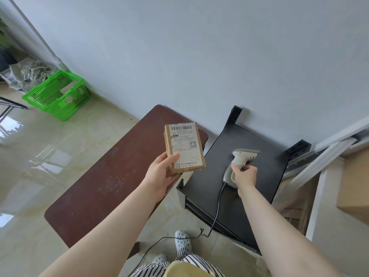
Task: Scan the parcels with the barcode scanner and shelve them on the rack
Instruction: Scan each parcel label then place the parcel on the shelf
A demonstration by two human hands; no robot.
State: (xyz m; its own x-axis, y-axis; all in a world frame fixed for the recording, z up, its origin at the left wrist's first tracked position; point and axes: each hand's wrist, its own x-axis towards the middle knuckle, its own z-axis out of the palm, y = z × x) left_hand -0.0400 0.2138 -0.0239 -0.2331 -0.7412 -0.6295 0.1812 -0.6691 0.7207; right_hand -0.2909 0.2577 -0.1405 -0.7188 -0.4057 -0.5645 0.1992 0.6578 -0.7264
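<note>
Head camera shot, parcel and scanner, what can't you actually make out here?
Head view:
- Scanner: the right hand covers its grip, so the trigger is hidden.
- Parcel in the left hand: small label print is illegible.
- Green basket: contents too small to identify.
- Black rack: only the top shelf shows.

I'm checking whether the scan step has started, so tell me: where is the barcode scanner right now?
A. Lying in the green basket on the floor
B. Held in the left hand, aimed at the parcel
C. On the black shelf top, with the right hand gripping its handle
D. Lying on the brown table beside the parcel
C: the barcode scanner lies on the black shelf top, the right hand curled round its handle, while the left hand holds the parcel.
</note>
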